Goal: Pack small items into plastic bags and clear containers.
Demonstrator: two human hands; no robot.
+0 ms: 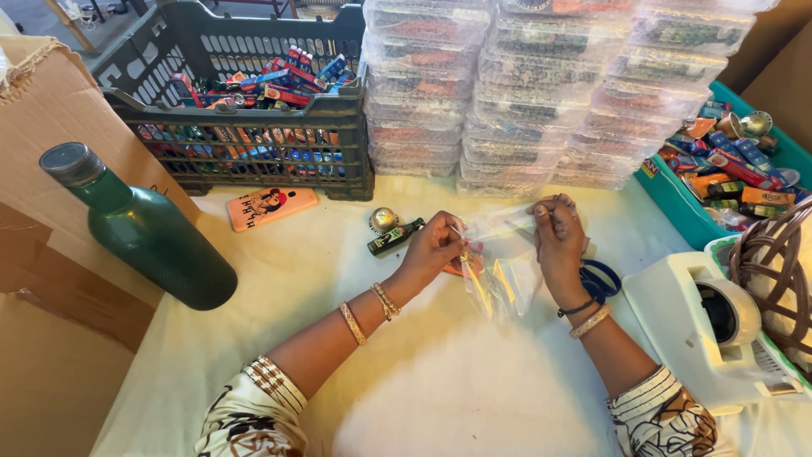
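Note:
My left hand (436,250) pinches one side of a small clear plastic bag (501,275) over the white table, with a small orange item at its fingertips. My right hand (558,241) grips the bag's other upper edge. The bag hangs between both hands, and thin yellowish pieces show through it. A small dark tube with a label (395,238) and a round gold-topped piece (383,220) lie just left of my left hand. Blue-handled scissors (600,279) lie under my right wrist.
A green bottle (144,228) lies at the left against a cardboard box (51,110). A dark crate (245,101) of small colourful packs stands at the back, with stacked clear boxes (541,85) beside it. A teal tray (677,203), a white tape dispenser (719,326), a wicker basket (778,271) and an orange phone case (271,207) surround the work spot.

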